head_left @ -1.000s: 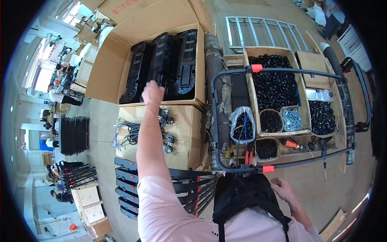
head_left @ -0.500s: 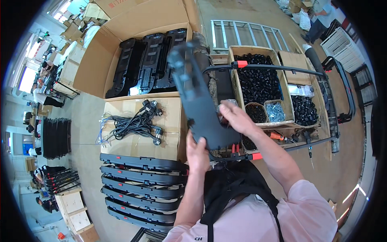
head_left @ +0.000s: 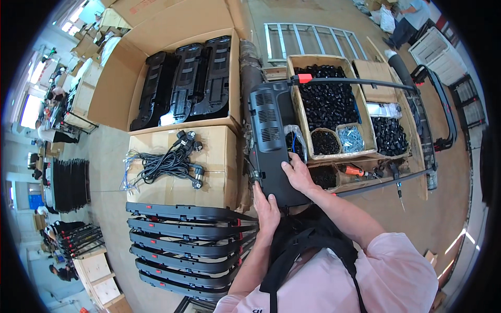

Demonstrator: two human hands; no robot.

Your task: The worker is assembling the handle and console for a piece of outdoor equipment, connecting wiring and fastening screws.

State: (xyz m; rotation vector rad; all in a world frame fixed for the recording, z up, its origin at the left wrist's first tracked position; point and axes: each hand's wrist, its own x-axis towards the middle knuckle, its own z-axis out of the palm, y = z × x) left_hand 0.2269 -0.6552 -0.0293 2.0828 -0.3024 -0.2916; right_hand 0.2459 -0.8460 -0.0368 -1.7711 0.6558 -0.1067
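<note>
A long black plastic cover (head_left: 276, 164) with vent slots at its far end lies lengthwise in front of me, over the left end of a black tubular frame (head_left: 360, 81). My left hand (head_left: 267, 209) grips the cover's near left edge, thumb on top and fingers along its side. On the opposite edge my right hand (head_left: 299, 176) holds on, its thumb on the upper face and its fingertips over the side. What lies beneath the cover is hidden. A red clip (head_left: 305, 78) sits on the frame's far bar.
An open carton (head_left: 112, 88) holds several black covers. Black cables (head_left: 169, 163) lie on a closed carton (head_left: 219, 180), with stacked black frames (head_left: 182, 226) nearer. Right are a wooden tray (head_left: 334, 160) of small black parts and screws, plus an orange power tool (head_left: 352, 170). A person (head_left: 412, 26) stands far right.
The cover was raised and tilted with its far end up; now it lies lower and straighter, its vented face upward. Both hands have shifted with it, the right one closer to me.
</note>
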